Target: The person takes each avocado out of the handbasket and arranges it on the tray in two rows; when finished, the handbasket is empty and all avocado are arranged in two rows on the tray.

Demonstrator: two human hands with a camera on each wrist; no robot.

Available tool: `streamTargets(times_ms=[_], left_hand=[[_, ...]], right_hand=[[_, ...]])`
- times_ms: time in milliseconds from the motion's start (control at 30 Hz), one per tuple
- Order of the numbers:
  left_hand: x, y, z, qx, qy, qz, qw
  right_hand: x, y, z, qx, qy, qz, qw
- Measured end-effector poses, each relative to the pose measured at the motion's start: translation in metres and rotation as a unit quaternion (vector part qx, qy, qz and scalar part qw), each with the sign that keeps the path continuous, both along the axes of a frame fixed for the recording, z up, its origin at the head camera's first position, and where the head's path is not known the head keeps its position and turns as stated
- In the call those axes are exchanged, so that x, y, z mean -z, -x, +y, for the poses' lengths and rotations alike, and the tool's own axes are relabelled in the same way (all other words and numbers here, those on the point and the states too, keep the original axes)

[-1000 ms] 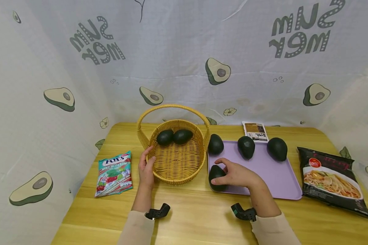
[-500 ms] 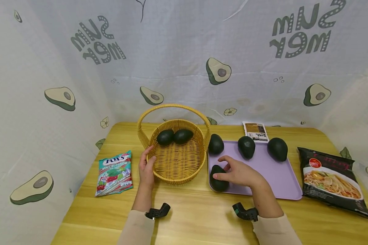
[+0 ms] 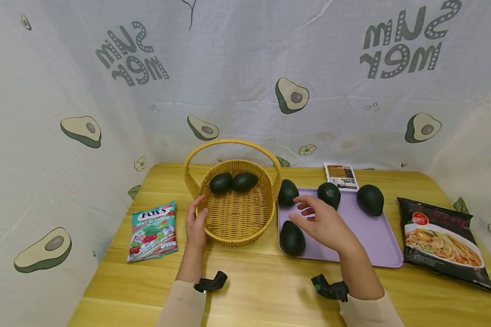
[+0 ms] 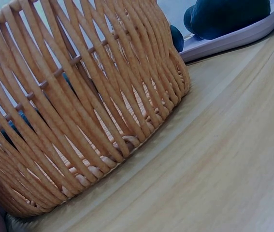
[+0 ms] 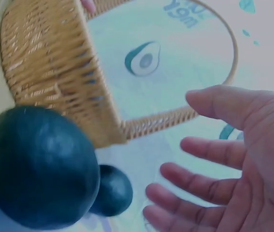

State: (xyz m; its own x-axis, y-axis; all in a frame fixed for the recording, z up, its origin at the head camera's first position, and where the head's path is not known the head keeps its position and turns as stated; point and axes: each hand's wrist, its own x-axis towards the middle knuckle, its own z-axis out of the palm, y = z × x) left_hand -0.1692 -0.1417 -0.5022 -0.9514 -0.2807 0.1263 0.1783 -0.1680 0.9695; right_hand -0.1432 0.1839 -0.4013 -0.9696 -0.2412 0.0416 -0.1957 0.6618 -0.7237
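Observation:
A yellow wicker basket with a tall hoop handle stands left of centre in the head view, two dark avocados lying at its back. My left hand grips its left rim, thumb over the edge. The right hand hovers over the lilac tray, fingers spread and holding nothing. Just left of that hand, a dark avocado lies at the tray's front left corner. Another avocado sits behind it, near the fingertips. In the right wrist view the palm faces the nearer avocado, apart from it.
Two more avocados, one in the middle and one at the right, lie along the tray's back. A white-and-brown packet is behind it. A black noodle bag lies right; a FOX'S candy bag lies left. Printed curtain hangs behind.
My right hand has let go of the front left avocado and lifted back and to the right, leaving it on the tray. The left hand and basket have not moved.

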Motion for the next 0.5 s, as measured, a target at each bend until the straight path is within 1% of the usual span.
streamTargets(times_ms=[233, 333, 500], left_hand=[[-0.001, 0.000, 0.000, 0.004, -0.004, 0.001, 1.0000], [0.000, 0.000, 0.000, 0.006, -0.004, 0.003, 1.0000], [-0.001, 0.000, 0.000, 0.002, 0.000, 0.005, 1.0000]], right_hand=[[-0.002, -0.007, -0.021, -0.020, 0.055, 0.056, 0.997], [0.000, -0.009, -0.032, -0.031, 0.066, 0.065, 0.995], [0.004, -0.013, -0.050, -0.049, 0.061, 0.066, 0.995]])
